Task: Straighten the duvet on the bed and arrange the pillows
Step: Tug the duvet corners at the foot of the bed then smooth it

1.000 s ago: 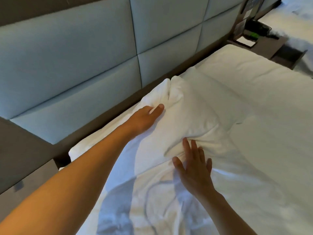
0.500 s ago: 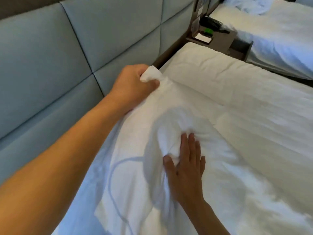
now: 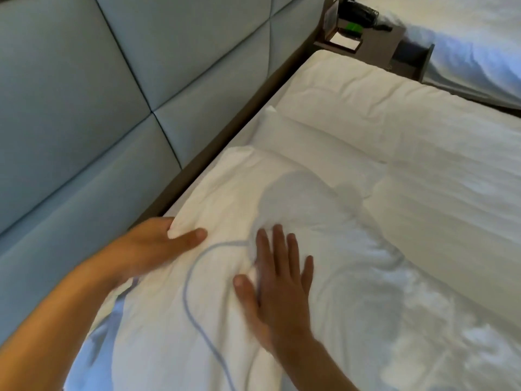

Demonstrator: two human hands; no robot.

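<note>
The bed carries white, creased bedding and stands against a padded grey-blue headboard with a dark wooden strip along its base. Beyond the far edge of the bed stands a nightstand holding dark items too blurred to identify, and past it lies a second bed with white linen.

The near pillow, white with a thin blue piped line, lies at the head of the bed directly under both hands. The left hand grips the pillow's headboard-side edge: thumb on top, the other fingers hidden beneath the fabric. The right hand lies flat on the pillow's upper face, fingers straight and slightly spread, pressing the fabric down. A second pillow lies just beyond the fingertips of both hands, touching the first. The duvet lies to the right of the right hand, its folded edge near the pillows.
</note>
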